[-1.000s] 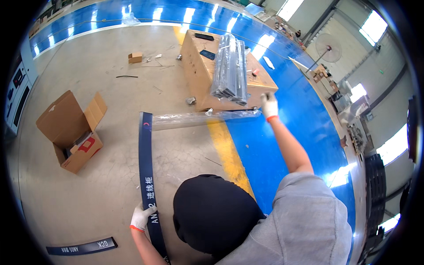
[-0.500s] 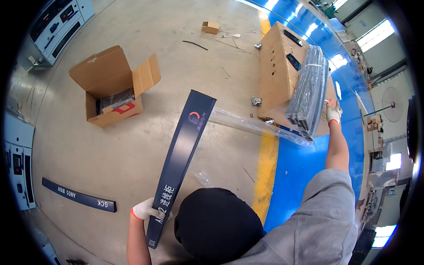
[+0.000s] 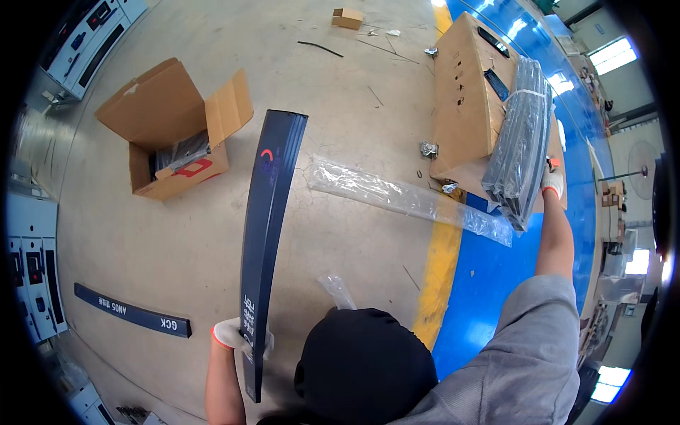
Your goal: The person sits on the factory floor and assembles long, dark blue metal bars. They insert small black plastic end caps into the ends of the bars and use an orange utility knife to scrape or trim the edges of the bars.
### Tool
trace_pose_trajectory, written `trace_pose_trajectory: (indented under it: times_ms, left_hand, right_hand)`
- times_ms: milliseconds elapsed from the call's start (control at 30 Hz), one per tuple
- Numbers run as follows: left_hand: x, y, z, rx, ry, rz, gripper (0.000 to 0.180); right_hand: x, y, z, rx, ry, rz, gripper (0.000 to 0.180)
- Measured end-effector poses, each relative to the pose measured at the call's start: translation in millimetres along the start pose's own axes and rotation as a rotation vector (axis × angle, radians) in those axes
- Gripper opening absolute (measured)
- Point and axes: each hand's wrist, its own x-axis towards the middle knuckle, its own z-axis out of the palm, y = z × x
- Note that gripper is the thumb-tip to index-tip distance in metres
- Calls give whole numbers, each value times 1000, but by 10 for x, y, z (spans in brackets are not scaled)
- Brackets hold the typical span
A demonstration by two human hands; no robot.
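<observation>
Left hand [image 3: 231,333] gripping dark strip [image 3: 268,234] – right hand [image 3: 551,180] half-hidden behind wrapped bundle [image 3: 520,145]

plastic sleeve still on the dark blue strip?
No. The dark blue strip in the left hand is bare; the clear plastic sleeve lies apart.

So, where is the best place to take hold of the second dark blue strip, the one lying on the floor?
Probably near the middle of the floor strip, pinching its two long edges from above. It lies flat, long and thin on the concrete floor, so a mid grip should keep it level.
</observation>
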Motion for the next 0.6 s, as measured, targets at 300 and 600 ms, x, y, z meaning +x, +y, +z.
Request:
trace_pose_trajectory:
  times_ms: [300,600]
  left_hand:
    - [-201,45,80,173,171,-199,52]
    - [38,460,625,18,191,-19,60]
  right_hand:
    - [360,90,157,-76,175,-68,75]
    - [865,362,923,-19,307,-231,65]
